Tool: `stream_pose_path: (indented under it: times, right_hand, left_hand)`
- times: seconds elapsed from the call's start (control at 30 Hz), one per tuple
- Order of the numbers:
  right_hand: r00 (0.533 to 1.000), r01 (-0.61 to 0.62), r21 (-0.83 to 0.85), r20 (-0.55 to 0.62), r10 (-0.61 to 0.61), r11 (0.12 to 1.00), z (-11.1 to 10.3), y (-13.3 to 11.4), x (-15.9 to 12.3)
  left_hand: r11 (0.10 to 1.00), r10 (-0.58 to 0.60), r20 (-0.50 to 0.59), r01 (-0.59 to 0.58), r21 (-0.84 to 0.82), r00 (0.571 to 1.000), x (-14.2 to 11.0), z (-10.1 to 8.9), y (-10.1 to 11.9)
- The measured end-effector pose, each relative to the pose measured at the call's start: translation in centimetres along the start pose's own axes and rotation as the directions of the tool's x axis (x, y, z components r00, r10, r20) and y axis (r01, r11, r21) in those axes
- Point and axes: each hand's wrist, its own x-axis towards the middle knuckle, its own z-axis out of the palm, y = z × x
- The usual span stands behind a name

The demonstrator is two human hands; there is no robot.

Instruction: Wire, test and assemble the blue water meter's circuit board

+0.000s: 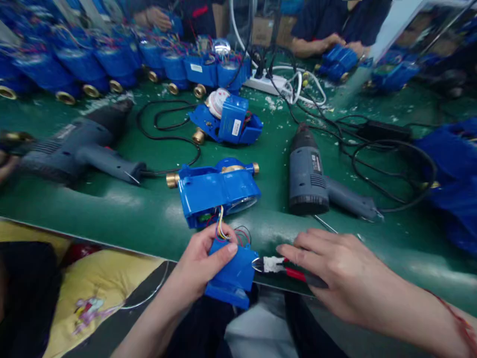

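White label (236,127) beyond cutters (276,264), seemingly printed

Blue cover (233,271) in left hand (201,261), red-handled cutters (274,264) in right hand (333,263)

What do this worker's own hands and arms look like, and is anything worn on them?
Both the left hand and right hand are ungloved, with no sleeves in view. A thin reddish bracelet shows on the right arm, its detail blurred.
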Motion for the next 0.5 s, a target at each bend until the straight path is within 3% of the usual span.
stream_pose_path:
  times: [0.37,0.5]
  right_hand:
    - [0.973,-0.115,0.086,0.212,0.095,0.99,-0.8,-0.1,1.0]
    - [0.989,-0.059,0.012,0.134,0.057,0.998,-0.8,-0.1,0.9]
  left_hand:
    - [1.0,0.019,0.015,-0.019,-0.015,1.0,0.4,0.4,0.0]
    - [0.999,0.026,-0.01,-0.026,0.022,1.0,0.1,0.5,0.2]
